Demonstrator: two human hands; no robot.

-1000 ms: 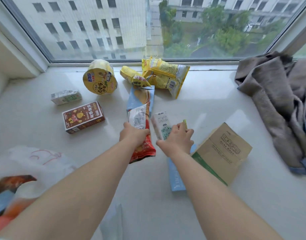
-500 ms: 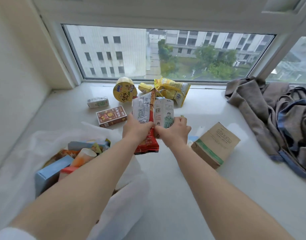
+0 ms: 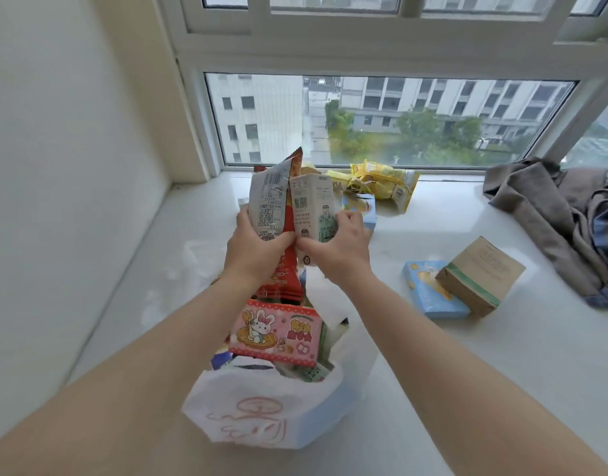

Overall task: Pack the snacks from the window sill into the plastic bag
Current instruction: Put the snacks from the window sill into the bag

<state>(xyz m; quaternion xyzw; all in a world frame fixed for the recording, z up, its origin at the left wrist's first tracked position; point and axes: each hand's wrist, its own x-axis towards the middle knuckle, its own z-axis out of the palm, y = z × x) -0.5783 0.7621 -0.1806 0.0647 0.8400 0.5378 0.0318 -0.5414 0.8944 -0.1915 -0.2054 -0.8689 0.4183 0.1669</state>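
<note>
The left hand (image 3: pixel 257 250) is gripping a red and silver foil snack packet (image 3: pixel 273 214), its fingers (image 3: pixel 278 240) curling round the packet's middle, with the packet standing nearly upright. Just beside it, the right hand (image 3: pixel 340 247) is holding a small white drink carton with green print (image 3: pixel 314 211), the thumb pressing on the carton's front and the other fingers wrapping behind its right edge. Packet and carton are touching side by side, and both are being held in the air above the open mouth of a white plastic bag with red markings (image 3: pixel 261 413).

The bag is sitting on the white window sill (image 3: pixel 484 372), near its front edge. A pink rectangular snack box with a cartoon rabbit (image 3: pixel 276 333) is sticking out of the bag's top, among other items too crowded to tell apart.

Toward the back edge of the sill, by the window glass, a crinkled yellow snack bag (image 3: pixel 385 182) is lying on its side, with a light blue box (image 3: pixel 362 209) just in front of it, partly hidden by the right hand. Further right, a second light blue flat box (image 3: pixel 429 293) is lying on the sill, and a brown cardboard box with a green stripe (image 3: pixel 481 274) is leaning across its right end, touching it. A heap of grey-brown cloth (image 3: pixel 553 214) is covering the sill's right end.
</note>
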